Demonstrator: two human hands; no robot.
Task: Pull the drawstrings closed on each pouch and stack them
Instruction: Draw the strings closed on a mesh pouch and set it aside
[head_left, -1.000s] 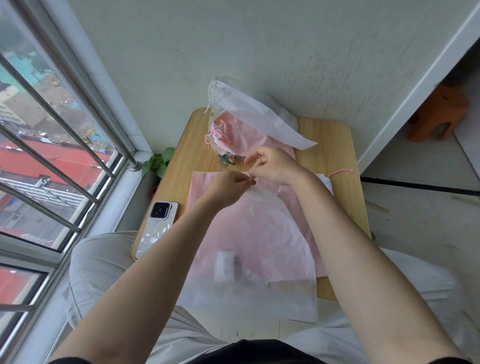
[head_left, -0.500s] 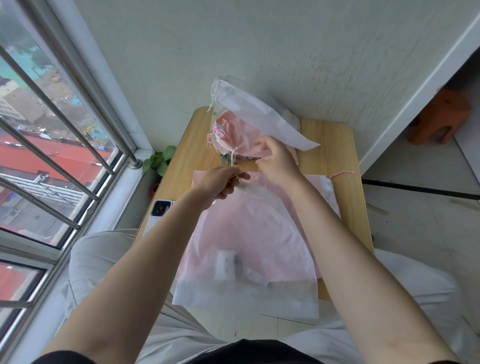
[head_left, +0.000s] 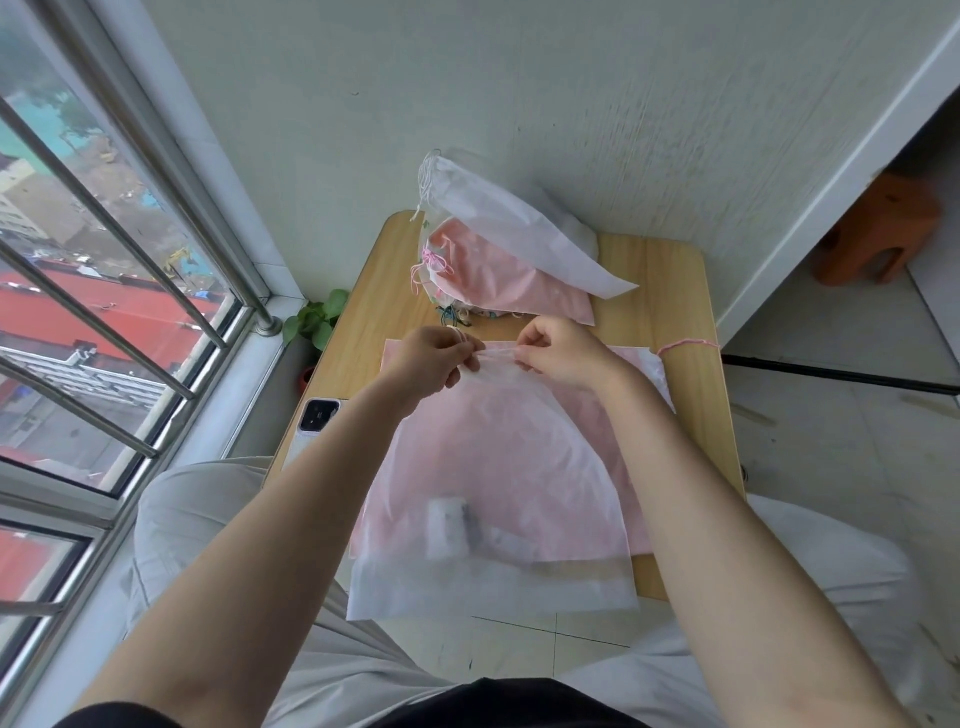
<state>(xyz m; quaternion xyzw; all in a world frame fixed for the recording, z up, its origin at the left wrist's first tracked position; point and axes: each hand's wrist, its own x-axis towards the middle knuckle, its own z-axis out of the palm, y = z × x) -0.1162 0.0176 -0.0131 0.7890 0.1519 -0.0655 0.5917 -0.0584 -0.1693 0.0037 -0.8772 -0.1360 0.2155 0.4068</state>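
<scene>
Pinching 1 white pouch's gathered top, left hand and right hand face 2 stacked pouches.

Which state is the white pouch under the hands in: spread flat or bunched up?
Spread flat: the white pouch lies smooth over the table, both hands pinching its top edge.

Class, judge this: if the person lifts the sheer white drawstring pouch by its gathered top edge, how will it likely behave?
The sheer white drawstring pouch will probably hang limp, since its thin fabric lies flat and droops over the wooden table edge. It looks light. The small pale items inside would likely slide to the bottom. Both hands, left hand and right hand, pinch its top.
</scene>
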